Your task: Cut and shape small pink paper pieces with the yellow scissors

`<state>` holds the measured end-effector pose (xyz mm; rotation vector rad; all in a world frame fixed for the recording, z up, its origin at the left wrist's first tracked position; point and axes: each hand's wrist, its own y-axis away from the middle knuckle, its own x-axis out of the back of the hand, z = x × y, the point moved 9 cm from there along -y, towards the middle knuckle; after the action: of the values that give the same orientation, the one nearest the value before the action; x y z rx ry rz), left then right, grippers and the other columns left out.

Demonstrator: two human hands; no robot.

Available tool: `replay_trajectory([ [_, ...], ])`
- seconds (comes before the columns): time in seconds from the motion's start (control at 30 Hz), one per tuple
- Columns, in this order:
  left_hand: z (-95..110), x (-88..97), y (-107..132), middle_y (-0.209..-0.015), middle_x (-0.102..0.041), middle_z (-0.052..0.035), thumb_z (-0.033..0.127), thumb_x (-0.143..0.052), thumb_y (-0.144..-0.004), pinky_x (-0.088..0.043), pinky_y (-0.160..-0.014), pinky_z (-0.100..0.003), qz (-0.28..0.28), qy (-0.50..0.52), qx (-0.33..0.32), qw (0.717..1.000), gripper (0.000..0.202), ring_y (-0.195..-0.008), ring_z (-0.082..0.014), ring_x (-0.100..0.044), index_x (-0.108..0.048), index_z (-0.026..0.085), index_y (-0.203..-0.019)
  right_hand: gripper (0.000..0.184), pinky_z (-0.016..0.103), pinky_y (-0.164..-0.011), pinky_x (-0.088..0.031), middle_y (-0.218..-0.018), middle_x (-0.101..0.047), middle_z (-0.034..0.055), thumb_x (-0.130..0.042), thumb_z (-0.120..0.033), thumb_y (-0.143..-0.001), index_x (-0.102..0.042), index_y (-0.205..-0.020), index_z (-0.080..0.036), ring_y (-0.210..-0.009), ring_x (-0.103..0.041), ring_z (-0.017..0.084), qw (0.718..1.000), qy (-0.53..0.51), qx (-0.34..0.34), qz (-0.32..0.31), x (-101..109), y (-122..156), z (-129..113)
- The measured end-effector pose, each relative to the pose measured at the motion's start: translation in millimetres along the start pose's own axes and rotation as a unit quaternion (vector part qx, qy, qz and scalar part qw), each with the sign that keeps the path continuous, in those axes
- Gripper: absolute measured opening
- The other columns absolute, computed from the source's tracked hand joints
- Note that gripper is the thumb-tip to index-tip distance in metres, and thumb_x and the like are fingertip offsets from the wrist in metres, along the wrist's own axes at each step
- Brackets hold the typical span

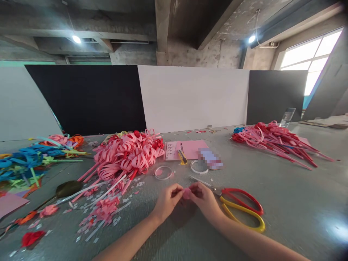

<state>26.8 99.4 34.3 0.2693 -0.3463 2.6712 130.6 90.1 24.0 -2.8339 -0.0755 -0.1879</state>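
Observation:
Between my two hands is a small pink paper piece (186, 193), roundish in outline; its exact form is too small to make out. My left hand (169, 201) pinches its left side with thumb and forefinger. From the other side, my right hand (204, 198) grips it in the same way. Just right of my right hand lie scissors (241, 206) with one red and one yellow handle, blades toward the back left. Two rolls of clear tape, one on the left (163, 173) and one on the right (199, 167), lie flat beyond my hands.
A yellow utility knife (182, 157) rests on pink paper (193, 148), beside a blurred phone-like object (210, 158). Pink paper-strip flowers (127, 154) pile up at left, with scraps in front. More pink and red strips (274, 139) lie at right, blue and green ones (24, 159) far left.

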Motion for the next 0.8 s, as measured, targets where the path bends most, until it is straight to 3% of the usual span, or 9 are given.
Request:
replay_trajectory([
  [0.13, -2, -3.5, -1, -0.065, -0.058, -0.0005, 0.030, -0.047, -0.078, -0.045, -0.054, -0.025, -0.015, 0.026, 0.009, 0.999, 0.019, -0.054, -0.0135, -0.058, -0.055, 0.014, -0.072, 0.016, 0.023, -0.053, -0.041, -0.060, -0.057, -0.0013, -0.053, -0.033, -0.075, -0.051, -0.071, -0.018, -0.057, -0.054, 0.013, 1.000, -0.019, 0.003, -0.014, -3, -1, -1],
  [0.5, -10, -1.1, -1, -0.066, -0.060, -0.0018, 0.020, -0.049, -0.075, -0.046, -0.058, -0.028, -0.017, 0.117, 0.029, 0.993, 0.010, -0.058, -0.0146, -0.058, -0.057, 0.013, -0.074, 0.011, 0.023, -0.058, -0.041, -0.065, -0.059, -0.0003, -0.048, -0.019, -0.074, -0.058, -0.070, -0.017, -0.063, -0.053, 0.014, 1.000, -0.008, 0.022, -0.015, -1, 0, -2],
  [0.8, -9, 0.3, -1, -0.061, -0.058, -0.0002, 0.026, -0.051, -0.075, -0.044, -0.056, -0.025, -0.008, 0.087, 0.037, 0.995, 0.015, -0.056, -0.0136, -0.057, -0.057, 0.014, -0.070, 0.019, 0.025, -0.064, -0.044, -0.068, -0.064, 0.0011, -0.046, -0.011, -0.070, -0.064, -0.072, -0.017, -0.068, -0.058, 0.015, 0.999, 0.035, 0.004, -0.019, -2, 1, 1],
])
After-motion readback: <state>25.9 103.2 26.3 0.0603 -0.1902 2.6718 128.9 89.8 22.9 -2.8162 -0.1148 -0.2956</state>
